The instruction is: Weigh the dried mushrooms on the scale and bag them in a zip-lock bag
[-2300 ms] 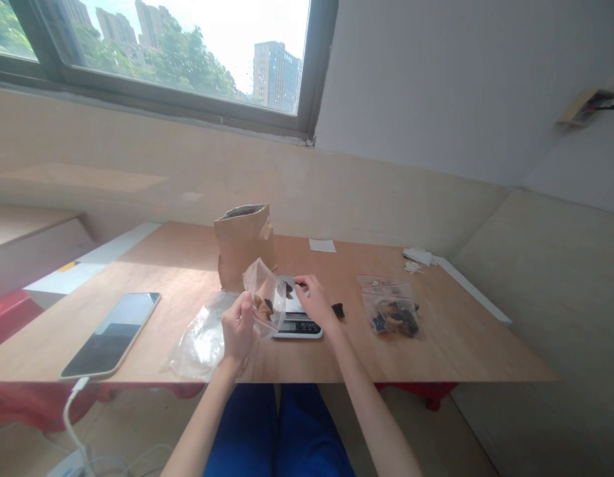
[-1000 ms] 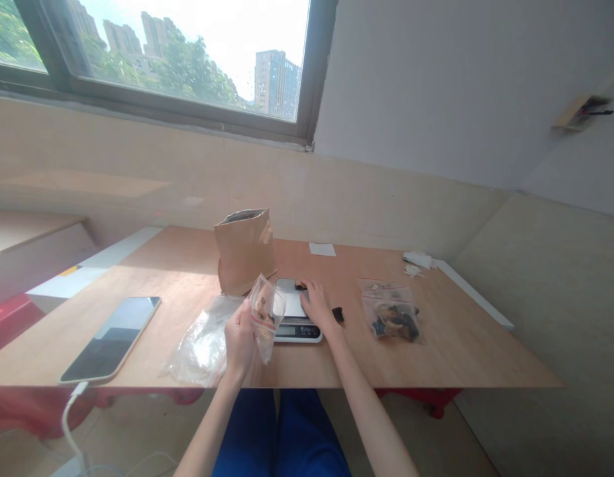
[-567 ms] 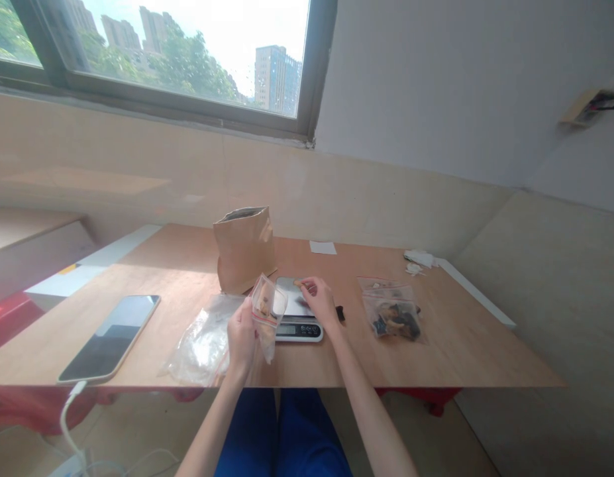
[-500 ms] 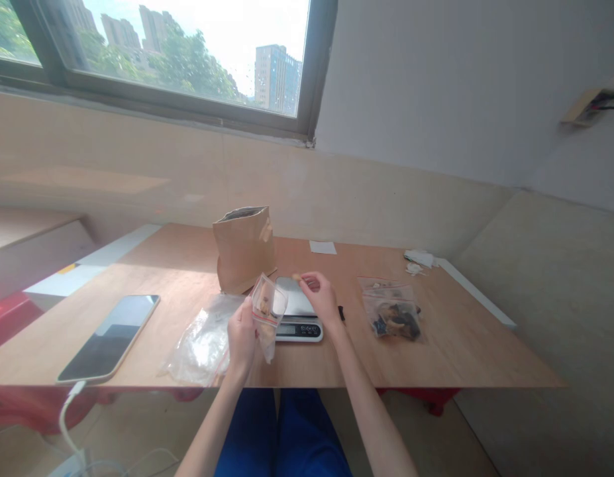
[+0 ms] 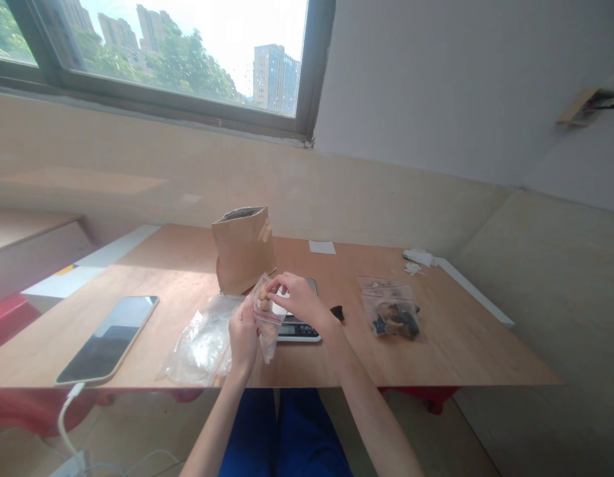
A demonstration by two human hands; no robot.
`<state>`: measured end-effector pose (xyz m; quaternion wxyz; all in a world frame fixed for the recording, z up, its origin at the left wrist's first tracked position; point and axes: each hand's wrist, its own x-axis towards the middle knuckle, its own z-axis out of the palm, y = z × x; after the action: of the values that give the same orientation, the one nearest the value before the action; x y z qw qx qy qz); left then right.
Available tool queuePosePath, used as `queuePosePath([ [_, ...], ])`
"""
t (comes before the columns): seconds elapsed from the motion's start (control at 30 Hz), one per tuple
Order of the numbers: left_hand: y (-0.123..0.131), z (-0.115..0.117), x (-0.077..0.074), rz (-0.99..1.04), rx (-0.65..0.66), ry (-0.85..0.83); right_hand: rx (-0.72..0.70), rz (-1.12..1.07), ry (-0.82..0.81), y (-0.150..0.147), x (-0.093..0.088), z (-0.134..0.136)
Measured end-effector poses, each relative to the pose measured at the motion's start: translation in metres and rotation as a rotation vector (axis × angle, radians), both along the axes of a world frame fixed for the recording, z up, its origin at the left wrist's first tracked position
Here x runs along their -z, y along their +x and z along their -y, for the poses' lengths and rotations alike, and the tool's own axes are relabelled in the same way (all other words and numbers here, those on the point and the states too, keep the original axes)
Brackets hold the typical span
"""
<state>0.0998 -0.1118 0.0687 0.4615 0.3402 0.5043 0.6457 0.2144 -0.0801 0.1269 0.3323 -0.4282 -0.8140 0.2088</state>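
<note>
My left hand (image 5: 243,333) grips a small clear zip-lock bag (image 5: 269,336) with a red seal line, holding it tilted in front of the scale. Pale tan dried pieces (image 5: 263,299) show at its mouth. My right hand (image 5: 293,296) reaches over to that opening, its fingers pinched on a tan piece; which kind it is, I cannot tell. Below the right hand and forearm sits a digital kitchen scale (image 5: 307,332), its plate partly hidden. A dark scrap (image 5: 338,313) lies just right of the scale, beside my right forearm.
Behind the left hand stands an open brown paper pouch (image 5: 243,255). A crumpled clear plastic bag (image 5: 200,344) and a phone on a cable (image 5: 110,338) lie left. On the right is a zip-lock bag of dark dried pieces (image 5: 393,318). White papers (image 5: 321,247) lie farther back.
My right hand has moved left from above the scale plate to the mouth of the small bag, bringing the tan piece there. My left hand stays nearly in place.
</note>
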Motion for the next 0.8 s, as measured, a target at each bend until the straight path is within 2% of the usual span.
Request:
queuePosePath([
  [0.13,-0.001,0.001,0.0,-0.021,0.003,0.03,0.028,0.029,-0.014,-0.001,0.0,0.0],
  [0.37,0.006,0.008,0.0,-0.089,0.088,0.109,0.082,0.047,-0.069,-0.015,0.006,-0.002],
  [0.47,0.005,0.008,0.003,-0.083,0.085,0.112,0.04,0.033,-0.108,-0.012,0.005,0.001],
  [0.57,0.003,0.007,0.004,-0.052,0.038,0.12,-0.01,-0.073,-0.096,-0.002,-0.003,0.008],
  [0.7,0.002,0.007,0.001,0.014,-0.055,0.062,0.119,-0.276,0.046,0.015,-0.008,0.023],
  [0.8,0.004,0.008,-0.003,0.099,-0.048,0.031,0.239,-0.359,-0.002,0.022,0.003,0.039],
])
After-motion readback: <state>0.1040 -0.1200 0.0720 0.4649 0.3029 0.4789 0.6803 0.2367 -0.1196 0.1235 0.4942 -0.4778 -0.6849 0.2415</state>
